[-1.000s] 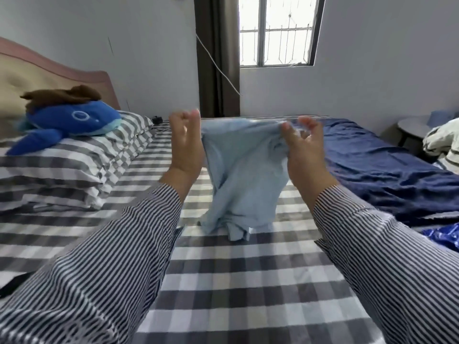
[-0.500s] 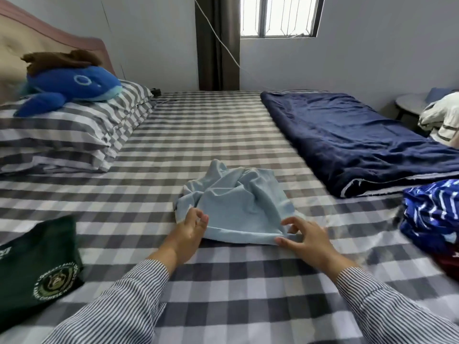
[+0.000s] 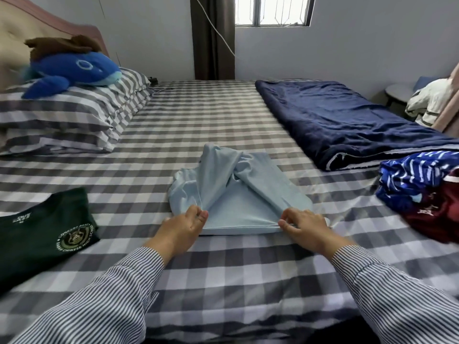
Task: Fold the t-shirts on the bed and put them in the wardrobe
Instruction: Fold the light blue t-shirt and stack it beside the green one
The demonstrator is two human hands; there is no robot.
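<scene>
On bed, light-blue tee: L hand & R hand each pinching near hem.

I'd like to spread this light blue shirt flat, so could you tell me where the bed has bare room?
Bare checked sheet lies beyond the light blue t-shirt, between pillows and navy quilt. Crowded: dark green t-shirt left, clothes pile right.

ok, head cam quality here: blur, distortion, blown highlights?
Head view: window blown out to white; wide-angle bend at the edges; motion smear on the blue striped shirt at right and the plush whale; both hands and the light blue t-shirt reasonably sharp.
</scene>
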